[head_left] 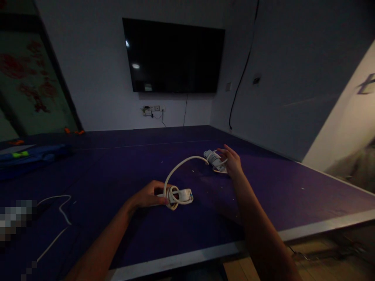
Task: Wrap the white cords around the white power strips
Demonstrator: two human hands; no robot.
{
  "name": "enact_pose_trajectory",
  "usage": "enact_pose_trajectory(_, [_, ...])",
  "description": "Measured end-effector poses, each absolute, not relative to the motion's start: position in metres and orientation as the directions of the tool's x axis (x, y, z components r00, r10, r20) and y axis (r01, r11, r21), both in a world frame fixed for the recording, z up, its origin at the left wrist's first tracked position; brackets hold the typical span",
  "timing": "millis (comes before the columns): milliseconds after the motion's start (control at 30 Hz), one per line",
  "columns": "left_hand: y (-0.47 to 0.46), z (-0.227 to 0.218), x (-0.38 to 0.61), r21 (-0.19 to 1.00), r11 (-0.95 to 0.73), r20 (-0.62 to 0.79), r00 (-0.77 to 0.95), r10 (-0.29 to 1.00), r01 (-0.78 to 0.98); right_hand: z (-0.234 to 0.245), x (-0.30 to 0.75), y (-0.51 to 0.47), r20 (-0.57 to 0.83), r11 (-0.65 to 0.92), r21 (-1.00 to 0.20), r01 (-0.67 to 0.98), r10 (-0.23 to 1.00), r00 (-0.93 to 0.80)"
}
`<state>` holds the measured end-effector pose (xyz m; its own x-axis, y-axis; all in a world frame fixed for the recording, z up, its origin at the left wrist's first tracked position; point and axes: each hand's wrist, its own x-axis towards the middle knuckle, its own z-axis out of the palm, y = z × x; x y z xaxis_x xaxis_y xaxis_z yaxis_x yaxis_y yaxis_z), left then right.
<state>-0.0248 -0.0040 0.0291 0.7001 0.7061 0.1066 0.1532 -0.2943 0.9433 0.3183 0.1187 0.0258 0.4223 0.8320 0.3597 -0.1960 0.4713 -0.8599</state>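
Observation:
A white power strip (183, 196) lies on the dark purple table (117, 175) with its thick white cord (181, 164) looped around one end. My left hand (149, 195) is closed on that wrapped end. The cord arcs up and to the right to a bundled end with the plug (213, 160). My right hand (231, 160) reaches out over the table and is closed on this bundled end, fingers curled around it.
A thin white cable (60, 210) lies on the table at the left. Blue items (32, 156) sit at the far left. The table's pale front edge (205, 253) runs below my arms. A dark TV (172, 56) hangs on the wall behind.

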Motion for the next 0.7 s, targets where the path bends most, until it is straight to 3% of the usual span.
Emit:
enact_pose_trajectory(67, [-0.004,0.028,-0.026,0.945,-0.299,0.129,0.692,0.71,0.131,0.017,0.306,0.123,0.447,0.425,-0.894,0.142,0.822,0.352])
enact_pose_trajectory(100, [-0.003,0.027,-0.027,0.947,-0.296,0.133,0.686,0.716,0.125,0.014,0.299,0.123,0.509,0.416,-0.848,0.327,0.812,0.286])
enact_pose_trajectory(167, [-0.003,0.025,-0.028,0.952,-0.282,0.131,0.671,0.729,0.12,0.011,0.284,0.12,0.58,0.39,-0.673,0.629,0.805,0.122])
enact_pose_trajectory(233, [-0.003,0.025,-0.029,0.957,-0.265,0.125,0.662,0.739,0.115,0.008,0.271,0.114,0.558,0.305,-0.465,0.831,0.83,0.007])
enact_pose_trajectory(333, [-0.005,0.025,-0.028,0.956,-0.269,0.13,0.65,0.748,0.118,0.005,0.257,0.103,0.487,0.207,-0.145,0.967,0.866,-0.113])
enact_pose_trajectory(433, [-0.005,0.026,-0.026,0.924,-0.331,0.15,0.615,0.774,0.191,0.005,0.249,0.094,0.458,0.241,0.014,0.97,0.861,-0.22])
enact_pose_trajectory(500, [-0.002,0.024,-0.024,0.892,-0.363,0.159,0.564,0.81,0.27,0.01,0.244,0.089,0.534,0.275,-0.026,0.961,0.816,-0.219])
enact_pose_trajectory(567, [0.002,0.02,-0.023,0.865,-0.366,0.168,0.488,0.856,0.343,0.018,0.237,0.084,0.695,0.361,-0.195,0.912,0.707,-0.131])
enact_pose_trajectory(633, [0.008,0.014,-0.024,0.842,-0.361,0.196,0.397,0.897,0.401,0.027,0.23,0.076,0.791,0.533,-0.42,0.735,0.612,0.008])
enact_pose_trajectory(700, [0.014,0.008,-0.026,0.819,-0.373,0.257,0.302,0.918,0.436,0.033,0.223,0.065,0.788,0.703,-0.561,0.438,0.615,0.023])
